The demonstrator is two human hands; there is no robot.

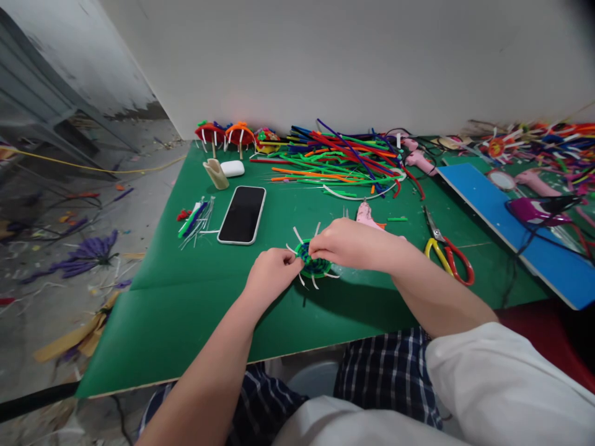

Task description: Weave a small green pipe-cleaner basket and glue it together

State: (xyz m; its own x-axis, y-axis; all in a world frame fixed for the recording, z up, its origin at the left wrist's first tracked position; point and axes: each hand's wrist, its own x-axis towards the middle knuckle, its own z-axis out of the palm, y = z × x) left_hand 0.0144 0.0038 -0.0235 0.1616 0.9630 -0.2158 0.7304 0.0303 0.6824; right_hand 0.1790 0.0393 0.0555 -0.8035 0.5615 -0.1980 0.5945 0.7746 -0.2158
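Observation:
A small round woven disc (312, 264) of green and blue pipe cleaner, with white spokes sticking out all round, lies just above the green board (195, 303). My left hand (270, 274) pinches its left edge with closed fingers. My right hand (349, 243) covers its right side from above, fingers curled onto it. Both hands grip the disc at the middle of the board.
A black phone (242, 214) lies left of the hands, beside cut wire bits (195, 220). A heap of coloured pipe cleaners (339, 160) fills the back. Red-and-yellow scissors (447, 250), a pink glue gun (366, 214) and a blue board (511, 229) sit right.

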